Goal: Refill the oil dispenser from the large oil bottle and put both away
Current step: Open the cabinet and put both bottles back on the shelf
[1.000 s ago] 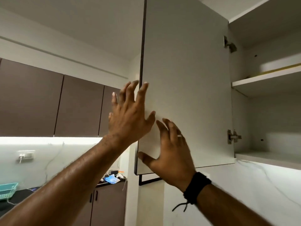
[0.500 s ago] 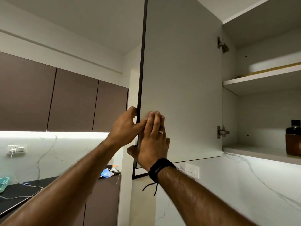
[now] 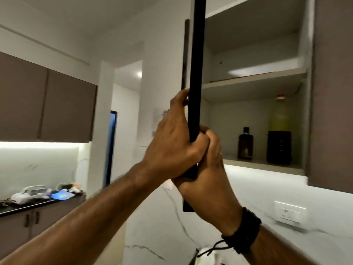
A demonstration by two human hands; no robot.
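Observation:
The upper cabinet's door (image 3: 196, 64) stands edge-on to me, a dark vertical strip. My left hand (image 3: 172, 138) grips its edge from the left, fingers curled round it. My right hand (image 3: 208, 169) grips the same edge lower down from the right, thumb and fingers wrapped on it. Inside, on the lower shelf (image 3: 263, 165), a small dark oil dispenser (image 3: 245, 143) stands to the left. To its right rises the large oil bottle (image 3: 279, 131), yellow oil, red cap, dark label band. The two bottles stand upright and apart.
An upper shelf (image 3: 254, 79) holds nothing that I can see. A closed brown cabinet door (image 3: 332, 92) flanks the opening on the right. A wall socket (image 3: 290, 212) sits on the marble backsplash below. Far left, a dark counter (image 3: 38, 203) carries small items.
The door has swung from facing me to edge-on, and both hands now grip its edge. The view has turned right, showing both bottles on the lower shelf.

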